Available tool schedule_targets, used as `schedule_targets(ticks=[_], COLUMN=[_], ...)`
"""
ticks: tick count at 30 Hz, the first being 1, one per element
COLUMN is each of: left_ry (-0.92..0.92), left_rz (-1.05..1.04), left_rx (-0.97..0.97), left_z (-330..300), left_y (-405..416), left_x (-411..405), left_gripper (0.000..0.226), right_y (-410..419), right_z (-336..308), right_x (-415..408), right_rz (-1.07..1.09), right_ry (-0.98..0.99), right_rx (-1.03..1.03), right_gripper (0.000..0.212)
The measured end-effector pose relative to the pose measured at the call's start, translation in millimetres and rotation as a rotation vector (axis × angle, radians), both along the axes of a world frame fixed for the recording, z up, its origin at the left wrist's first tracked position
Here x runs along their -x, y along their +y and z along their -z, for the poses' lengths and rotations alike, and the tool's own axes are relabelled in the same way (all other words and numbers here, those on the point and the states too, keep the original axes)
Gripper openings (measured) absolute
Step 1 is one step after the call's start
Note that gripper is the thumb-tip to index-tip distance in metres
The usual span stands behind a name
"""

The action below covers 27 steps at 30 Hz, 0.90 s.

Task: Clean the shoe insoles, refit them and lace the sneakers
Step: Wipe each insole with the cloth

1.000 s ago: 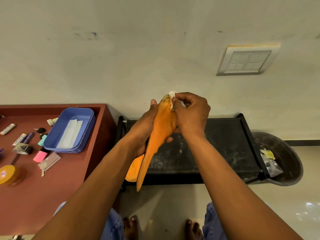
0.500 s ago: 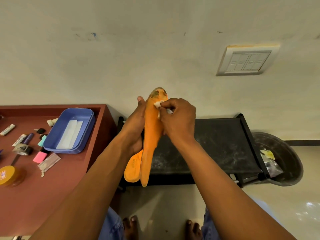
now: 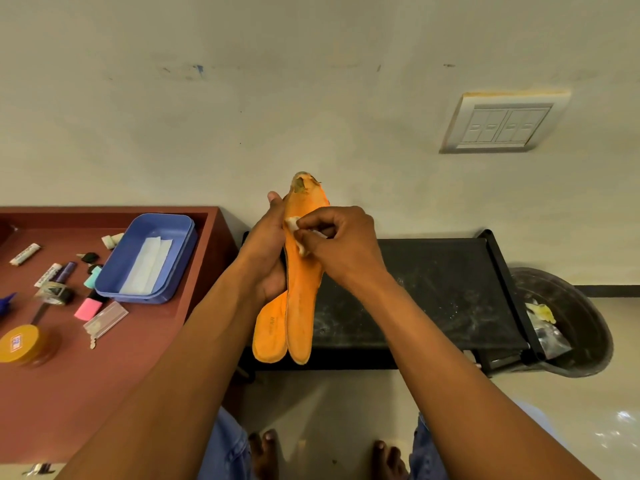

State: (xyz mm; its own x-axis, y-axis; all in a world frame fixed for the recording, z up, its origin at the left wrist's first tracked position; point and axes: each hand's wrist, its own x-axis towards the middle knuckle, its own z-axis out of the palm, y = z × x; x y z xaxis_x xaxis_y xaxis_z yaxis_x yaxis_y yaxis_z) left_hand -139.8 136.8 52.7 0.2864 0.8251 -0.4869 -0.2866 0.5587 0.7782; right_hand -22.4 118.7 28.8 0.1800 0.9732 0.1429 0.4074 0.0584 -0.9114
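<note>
- The left hand [image 3: 268, 258] holds two orange insoles [image 3: 299, 289] standing up in the air, toe ends at the top. Its thumb lies along their left edge and its palm is behind them, gripping them.
- One insole is in front, and the other peeks out behind it at the lower left. The heel ends hang down side by side.
- The top tip of the front insole has a dark, dirty spot.
- The right hand [image 3: 341, 247] has its fingers curled tight, pinching a small white wipe [image 3: 292, 225]. The wipe is pressed on the front insole, a bit below the dirty tip.
- The insoles are held in front of a black stand [image 3: 433, 289] that sits against the wall.
- A dark bin [image 3: 568, 323] is just beside the stand on the right. It has some scraps in it.
- On the left is a red-brown table [image 3: 104, 375]. A blue tray [image 3: 152, 258] sits on it with a white sheet [image 3: 145, 265] inside.
- Near the tray are small things: a pink eraser [image 3: 88, 308], a yellow lid jar [image 3: 20, 342], a clear plastic piece [image 3: 105, 319] and some pens.
- A white switch plate [image 3: 502, 124] is on the wall, up and to the right.
- Two bare feet show on the floor at the bottom.
</note>
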Motion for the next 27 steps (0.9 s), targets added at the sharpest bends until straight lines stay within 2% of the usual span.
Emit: schedule_targets(ticks=[5,10,15,18,24,27], left_ry=[-0.029,-0.043,0.041,0.024,-0.044,-0.040], left_rz=[-0.064,-0.011,0.105,0.071,-0.093,-0.105], left_rx=[0.025,0.024,0.010,0.018,0.087,0.078], left_z=[2,-1,0,1,4,6], left_y=[4,-7,-11,-10,5,5], left_x=[5,-8,-13,-11,4,4], left_gripper=[0.080,0.071,0.062,0.066,0.076,0.081], right_y=[-3,1,3,2,-1,-3], right_z=[0,3,1,0,2,3], right_x=[4,3,-11,-8,6,10], right_rz=[-0.083,0.131,0.254,0.175,-0.123,-0.111], right_ry=[-0.007,-0.052,0.039,0.043,0.015,-0.037], right_rx=[-0.041,-0.158,-0.158,-0.122,-0.021,-0.047], right_gripper=[0.008,0.009,0.010,0.012,0.010,0.010])
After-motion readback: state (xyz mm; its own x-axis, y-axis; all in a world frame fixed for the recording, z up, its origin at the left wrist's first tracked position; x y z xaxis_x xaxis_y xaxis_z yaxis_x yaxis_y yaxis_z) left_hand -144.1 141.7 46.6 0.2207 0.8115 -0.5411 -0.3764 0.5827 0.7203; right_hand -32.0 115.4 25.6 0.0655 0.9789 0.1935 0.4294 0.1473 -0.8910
